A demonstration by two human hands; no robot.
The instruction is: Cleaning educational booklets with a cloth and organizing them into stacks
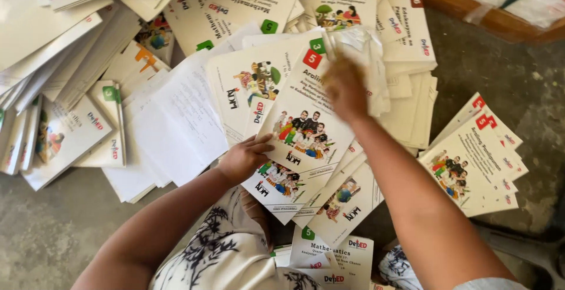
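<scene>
Looking down from the head camera at a concrete floor (pixel 518 84) covered with loose white booklets and printed sheets. Left hand (pixel 244 157) rests at the left edge of a fanned stack of booklets (pixel 306 131), thumb on top of the covers and the other fingers curled under the edge, so it grips the stack from the side. Top booklet of that stack is white with a red square in its upper corner and a colour drawing of a group of people in the middle; more covers of the same kind show beneath it, offset downward and to the right. Right hand (pixel 346 87) lies over the upper part of the same stack, blurred; fingers point away from the body and press on a crumpled clear plastic wrapper (pixel 353 45) just above the red square. Cannot tell how wide the right fingers are spread because of the blur.

Around the stack: a plain printed sheet (pixel 188 113) just left of the left hand, booklets with green squares (pixel 235 7) further up, a separate pile with red squares (pixel 471 163) well apart to the right. A light patterned garment (pixel 218 254) shows below the forearms. A wooden edge (pixel 465 7) runs across the upper right corner, with clear plastic lying on it
</scene>
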